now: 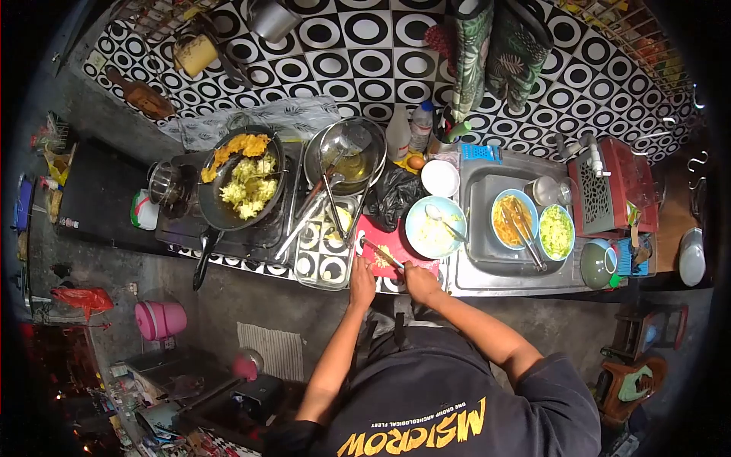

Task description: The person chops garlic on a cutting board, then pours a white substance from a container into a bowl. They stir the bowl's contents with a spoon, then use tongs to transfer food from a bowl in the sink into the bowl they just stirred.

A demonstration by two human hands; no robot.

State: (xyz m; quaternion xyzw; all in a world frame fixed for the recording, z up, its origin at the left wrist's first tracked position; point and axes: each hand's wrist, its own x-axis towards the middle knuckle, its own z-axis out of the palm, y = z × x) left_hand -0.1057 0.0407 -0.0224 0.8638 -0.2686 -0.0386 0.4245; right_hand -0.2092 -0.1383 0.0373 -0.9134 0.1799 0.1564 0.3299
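Observation:
My right hand (421,283) is closed around the handle end of a knife (383,254), which lies slantwise over a red cutting board (368,228). Small chopped pale yellow pieces (381,261) lie on the board beside the blade. At the board's lower left edge, my left hand (362,284) has its fingers drawn together; what they hold, if anything, is too small to make out. Touching the board's upper right is a light blue bowl (412,238) of pale shredded food with a spoon (445,222) in it. A black plastic bag (394,196) sits just behind the board.
On the left stove, a frying pan (215,209) holds pale yellow batter portions and browned fritters. A metal wok (312,164) with oil and utensils stands beside it, above a glass tray (314,278). The sink (480,263) holds bowls of orange strips (502,221) and chopped greens (557,232).

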